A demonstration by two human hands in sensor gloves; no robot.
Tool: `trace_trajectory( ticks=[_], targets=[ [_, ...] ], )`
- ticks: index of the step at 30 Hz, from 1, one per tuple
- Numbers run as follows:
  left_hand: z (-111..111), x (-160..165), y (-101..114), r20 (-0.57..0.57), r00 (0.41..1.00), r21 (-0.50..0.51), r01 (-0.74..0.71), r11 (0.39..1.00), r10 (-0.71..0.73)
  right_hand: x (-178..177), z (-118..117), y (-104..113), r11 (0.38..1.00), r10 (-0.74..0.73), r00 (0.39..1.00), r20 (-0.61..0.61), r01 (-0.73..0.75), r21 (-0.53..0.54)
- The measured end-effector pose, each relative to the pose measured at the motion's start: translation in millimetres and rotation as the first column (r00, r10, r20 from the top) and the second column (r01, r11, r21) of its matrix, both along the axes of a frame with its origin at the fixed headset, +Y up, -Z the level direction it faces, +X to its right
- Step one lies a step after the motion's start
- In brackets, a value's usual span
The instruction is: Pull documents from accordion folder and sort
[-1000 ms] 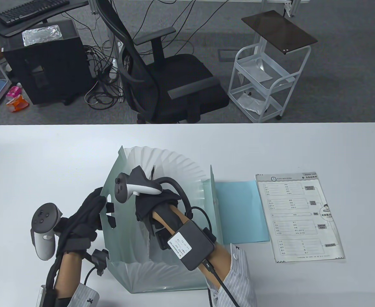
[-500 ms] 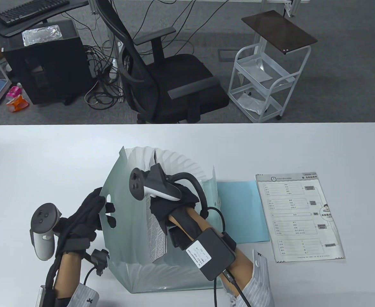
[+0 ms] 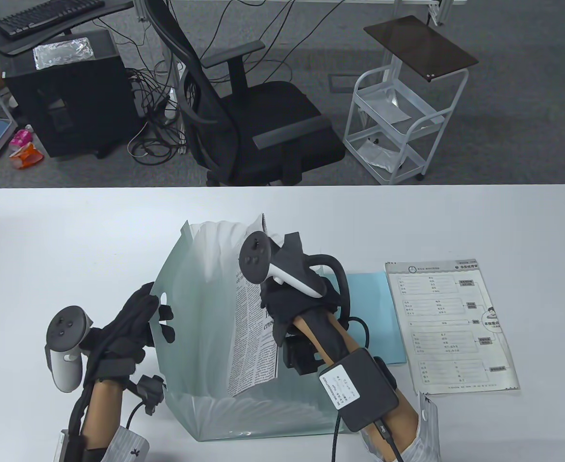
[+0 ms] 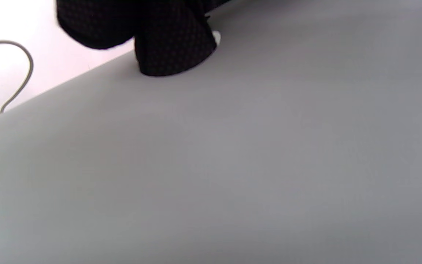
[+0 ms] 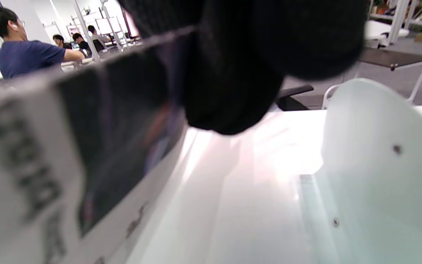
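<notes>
A translucent pale-green accordion folder (image 3: 195,308) stands fanned open at the table's middle. My left hand (image 3: 140,315) grips its left cover, fingers over the edge; the left wrist view shows a gloved finger (image 4: 174,47) on that cover. My right hand (image 3: 294,301) grips a newspaper sheet (image 3: 256,337) and holds it lifted partly out of the folder's pockets. The sheet fills the left of the right wrist view (image 5: 68,146), pinched under my gloved fingers (image 5: 233,73). A light-blue sheet (image 3: 374,317) and a printed form (image 3: 451,327) lie flat to the folder's right.
The white table (image 3: 70,240) stretches bare to the left and back. Behind its far edge stand a black office chair (image 3: 258,120) and a white wire cart (image 3: 402,125). The folder's right cover (image 5: 372,165) stands close beside my right hand.
My right hand has risen out of the folder and moved right and back, drawing the newspaper sheet up and out. My left hand has kept still on the cover.
</notes>
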State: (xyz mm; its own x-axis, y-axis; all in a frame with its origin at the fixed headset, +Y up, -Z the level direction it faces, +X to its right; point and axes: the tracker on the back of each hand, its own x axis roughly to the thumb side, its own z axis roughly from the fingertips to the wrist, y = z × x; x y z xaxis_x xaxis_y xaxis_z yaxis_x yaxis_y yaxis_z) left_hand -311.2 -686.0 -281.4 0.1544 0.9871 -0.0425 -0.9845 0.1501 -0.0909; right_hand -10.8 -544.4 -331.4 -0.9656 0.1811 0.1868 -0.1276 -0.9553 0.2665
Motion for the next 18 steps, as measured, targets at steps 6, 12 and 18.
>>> trace_trajectory(
  ticks=[6,12,18],
  targets=[
    [-0.4,0.2,-0.3,0.003,1.0,0.002,0.003,1.0,-0.003,37.0,4.7,18.2,0.985,-0.17,0.985,0.034,0.171,-0.005],
    [-0.5,0.3,-0.6,0.002,1.0,0.001,0.0,1.0,0.0,88.2,12.1,38.4,0.927,-0.376,0.922,0.092,0.374,0.03],
    [-0.6,-0.2,-0.3,0.002,1.0,-0.001,0.002,1.0,-0.002,144.9,15.7,43.4,0.814,-0.58,0.791,0.193,0.567,0.124]
  ],
)
